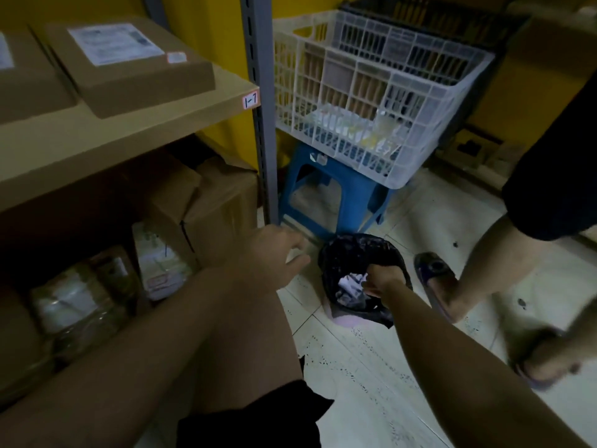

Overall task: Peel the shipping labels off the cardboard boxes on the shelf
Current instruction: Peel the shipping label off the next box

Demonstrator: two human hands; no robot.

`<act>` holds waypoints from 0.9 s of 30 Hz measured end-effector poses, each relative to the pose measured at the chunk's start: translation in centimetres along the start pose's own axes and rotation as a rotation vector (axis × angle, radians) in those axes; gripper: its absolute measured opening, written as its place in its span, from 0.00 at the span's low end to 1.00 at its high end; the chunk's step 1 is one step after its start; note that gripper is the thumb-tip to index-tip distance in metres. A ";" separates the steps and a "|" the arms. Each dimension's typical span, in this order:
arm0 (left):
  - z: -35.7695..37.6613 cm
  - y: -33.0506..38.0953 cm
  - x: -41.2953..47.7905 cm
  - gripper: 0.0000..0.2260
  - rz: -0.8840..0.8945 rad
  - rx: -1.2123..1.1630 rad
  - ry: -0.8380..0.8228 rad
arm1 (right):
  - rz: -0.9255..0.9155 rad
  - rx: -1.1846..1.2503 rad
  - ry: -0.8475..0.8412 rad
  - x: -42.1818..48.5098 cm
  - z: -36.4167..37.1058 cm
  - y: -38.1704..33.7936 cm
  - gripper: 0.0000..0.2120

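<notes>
A flat cardboard box [135, 72] lies on the upper shelf board [129, 137], with a white shipping label [114, 43] on its top. A second box [26, 82] sits to its left, cut off by the frame edge. On the floor stands a small bin lined with a black bag [355, 253], holding crumpled white paper [350, 282]. My right hand [382, 281] reaches down and grips the bag's near rim. My left hand [277, 250] hangs over the floor left of the bin, fingers loosely spread, holding nothing.
A grey shelf post [261, 108] stands between shelf and a blue stool [326, 195] carrying a white plastic crate [371, 101]. The lower shelf holds cardboard boxes [213, 202] and wrapped parcels [161, 257]. Another person's legs and sandalled feet [436, 279] stand right of the bin.
</notes>
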State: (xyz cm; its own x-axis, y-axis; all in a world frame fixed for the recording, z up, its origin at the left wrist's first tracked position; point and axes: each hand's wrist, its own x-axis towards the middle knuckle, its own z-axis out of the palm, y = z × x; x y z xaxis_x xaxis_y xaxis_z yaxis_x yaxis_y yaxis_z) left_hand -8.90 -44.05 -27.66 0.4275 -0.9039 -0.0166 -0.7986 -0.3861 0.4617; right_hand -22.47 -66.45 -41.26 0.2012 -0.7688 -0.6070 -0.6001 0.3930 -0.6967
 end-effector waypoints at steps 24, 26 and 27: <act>-17.6 -0.4 -13.4 0.10 -0.198 0.122 0.771 | -1.574 -0.296 -0.097 -31.4 7.2 -16.9 0.16; -19.5 -1.8 -15.2 0.11 -0.269 0.153 0.785 | -1.630 -0.261 -0.148 -33.8 9.1 -18.0 0.12; -20.3 -2.5 -16.2 0.12 -0.314 0.167 0.790 | -1.651 -0.256 -0.165 -34.9 10.1 -18.5 0.10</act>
State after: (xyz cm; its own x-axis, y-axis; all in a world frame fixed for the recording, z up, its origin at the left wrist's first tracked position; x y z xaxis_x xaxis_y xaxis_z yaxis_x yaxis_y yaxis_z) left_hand -5.17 -24.70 -10.54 0.7586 -0.3820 0.5279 -0.6194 -0.6744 0.4020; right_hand -10.63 -41.79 -11.05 0.7646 -0.1817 0.6184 0.2241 -0.8247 -0.5193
